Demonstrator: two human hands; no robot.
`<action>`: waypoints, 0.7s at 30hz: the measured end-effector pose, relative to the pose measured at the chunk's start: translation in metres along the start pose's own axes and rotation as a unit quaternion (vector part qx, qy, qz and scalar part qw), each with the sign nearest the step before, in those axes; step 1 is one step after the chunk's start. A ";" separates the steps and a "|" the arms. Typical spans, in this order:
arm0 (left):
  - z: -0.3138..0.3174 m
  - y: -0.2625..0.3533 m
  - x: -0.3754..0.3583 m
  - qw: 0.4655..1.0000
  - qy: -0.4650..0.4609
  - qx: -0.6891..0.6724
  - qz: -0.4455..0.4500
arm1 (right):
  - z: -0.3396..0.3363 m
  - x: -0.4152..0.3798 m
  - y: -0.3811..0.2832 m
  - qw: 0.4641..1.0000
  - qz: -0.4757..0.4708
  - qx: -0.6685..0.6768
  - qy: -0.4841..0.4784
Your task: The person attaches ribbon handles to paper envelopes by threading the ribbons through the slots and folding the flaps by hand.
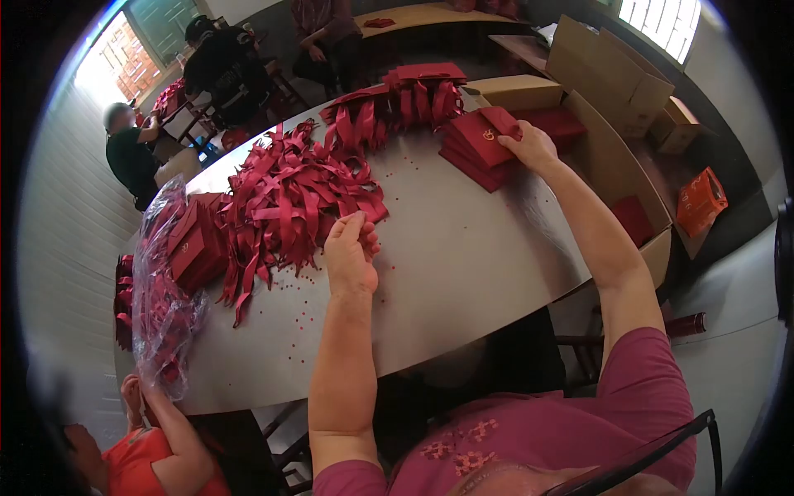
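Note:
My right hand (529, 146) is closed on the edge of a red card packet (501, 124) with a gold mark, over a stack of similar red packets (473, 149) at the table's right side. Near the middle, my left hand (351, 252) is held palm up with its fingers curled together; whatever they hold, if anything, is too small to make out. Just beyond it lies a large heap of red ribbons (289, 186). More red bags with ribbons (426, 91) stand at the table's far edge.
An open cardboard box (608, 157) with red packets is at the right. Clear plastic (161, 289) covers red items at the left. A person in orange (165, 459) sits lower left; others sit farther back. Small red bits (302, 322) dot the metal table (447, 281).

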State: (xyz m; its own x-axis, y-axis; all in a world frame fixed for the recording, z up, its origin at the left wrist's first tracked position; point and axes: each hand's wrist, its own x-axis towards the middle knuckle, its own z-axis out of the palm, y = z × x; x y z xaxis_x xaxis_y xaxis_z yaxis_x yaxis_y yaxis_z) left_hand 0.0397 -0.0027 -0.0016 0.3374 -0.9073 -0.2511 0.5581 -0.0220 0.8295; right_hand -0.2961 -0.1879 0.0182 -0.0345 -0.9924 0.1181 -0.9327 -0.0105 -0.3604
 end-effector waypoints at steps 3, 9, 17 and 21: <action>0.000 -0.004 -0.001 1.000 0.000 0.006 -0.001 | -0.006 -0.013 -0.003 0.994 0.010 -0.062 0.088; 0.025 -0.011 -0.022 0.993 -0.053 0.089 0.047 | -0.019 -0.118 -0.067 0.986 -0.113 -0.026 0.117; 0.006 -0.040 0.000 0.888 -0.044 0.427 0.163 | 0.024 -0.196 -0.101 0.958 -0.246 -0.144 0.009; 0.008 -0.045 -0.007 0.774 0.080 0.550 0.303 | 0.013 -0.201 -0.109 0.949 -0.261 -0.175 -0.026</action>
State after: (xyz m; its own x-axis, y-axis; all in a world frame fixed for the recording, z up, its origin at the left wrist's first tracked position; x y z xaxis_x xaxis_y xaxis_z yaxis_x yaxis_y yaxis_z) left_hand 0.0062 0.0017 -0.0333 0.4240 -0.8288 0.3650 -0.6928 -0.0373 0.7201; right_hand -0.1825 0.0115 0.0217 0.4734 -0.8684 0.1475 -0.8808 -0.4689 0.0658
